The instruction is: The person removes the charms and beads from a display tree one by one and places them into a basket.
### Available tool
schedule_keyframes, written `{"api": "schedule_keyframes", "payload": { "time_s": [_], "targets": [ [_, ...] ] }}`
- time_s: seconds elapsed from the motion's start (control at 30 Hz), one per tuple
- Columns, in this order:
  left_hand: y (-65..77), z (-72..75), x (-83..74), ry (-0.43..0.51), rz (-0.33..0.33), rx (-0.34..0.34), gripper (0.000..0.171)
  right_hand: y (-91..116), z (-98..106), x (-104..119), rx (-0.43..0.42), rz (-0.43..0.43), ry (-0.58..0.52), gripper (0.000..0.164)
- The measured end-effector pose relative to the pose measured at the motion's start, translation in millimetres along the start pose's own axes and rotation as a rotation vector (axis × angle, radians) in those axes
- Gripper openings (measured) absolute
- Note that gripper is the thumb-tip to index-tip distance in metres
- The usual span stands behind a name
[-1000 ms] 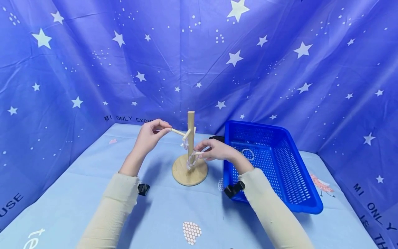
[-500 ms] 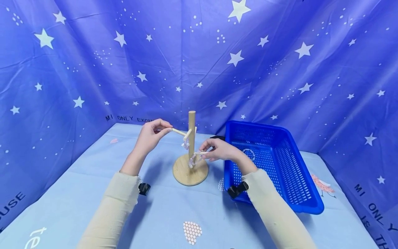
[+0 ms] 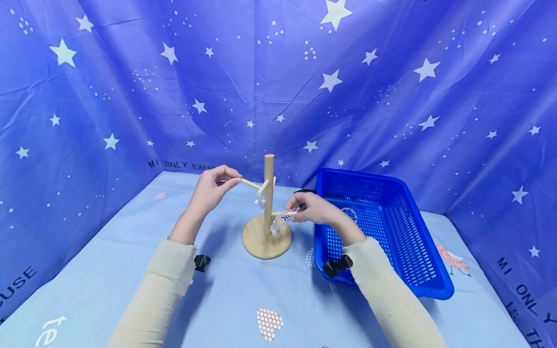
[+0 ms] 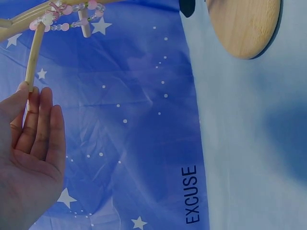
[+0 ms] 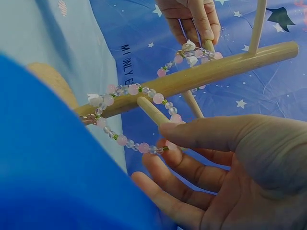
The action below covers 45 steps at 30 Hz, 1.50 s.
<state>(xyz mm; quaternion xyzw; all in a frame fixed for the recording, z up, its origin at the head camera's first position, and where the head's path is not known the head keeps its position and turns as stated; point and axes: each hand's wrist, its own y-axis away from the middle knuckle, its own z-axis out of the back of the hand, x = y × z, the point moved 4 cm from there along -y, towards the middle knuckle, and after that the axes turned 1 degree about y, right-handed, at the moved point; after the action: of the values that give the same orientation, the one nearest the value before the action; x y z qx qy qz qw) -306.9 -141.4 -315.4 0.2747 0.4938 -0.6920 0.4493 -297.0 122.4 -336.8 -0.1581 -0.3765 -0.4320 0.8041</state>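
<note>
A wooden stand (image 3: 269,193) with a round base and several pegs rises mid-table in the head view. My left hand (image 3: 212,189) pinches the tip of its upper left peg (image 4: 33,60). A bracelet (image 4: 60,26) of pink and clear beads hangs at the upper pegs, near the post. My right hand (image 3: 313,209) pinches another beaded bracelet (image 5: 122,140) between thumb and fingers, at the end of the lower right peg (image 5: 152,111). This bracelet's loop surrounds that peg, and its white charm dangles toward the base.
A blue plastic basket (image 3: 413,203) stands right of the stand, its near wall beneath my right forearm. Inside it lies a clear beaded bracelet (image 3: 350,214). A dark object (image 3: 304,191) sits partly hidden behind my right hand. Star-printed blue curtains (image 3: 243,72) enclose the table (image 3: 226,299).
My right hand has moved right along the lower peg, away from the post, drawing the bracelet outward with it. My left hand still pinches the upper peg.
</note>
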Motion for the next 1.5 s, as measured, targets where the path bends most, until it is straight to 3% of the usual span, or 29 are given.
{"api": "schedule_keyframes", "payload": {
  "time_s": [1.5],
  "targets": [
    [1.7, 0.4, -2.3, -0.016, 0.011, 0.004, 0.014, 30.3, 18.0, -1.4, -0.19, -0.007, 0.037, 0.011]
  ]
}}
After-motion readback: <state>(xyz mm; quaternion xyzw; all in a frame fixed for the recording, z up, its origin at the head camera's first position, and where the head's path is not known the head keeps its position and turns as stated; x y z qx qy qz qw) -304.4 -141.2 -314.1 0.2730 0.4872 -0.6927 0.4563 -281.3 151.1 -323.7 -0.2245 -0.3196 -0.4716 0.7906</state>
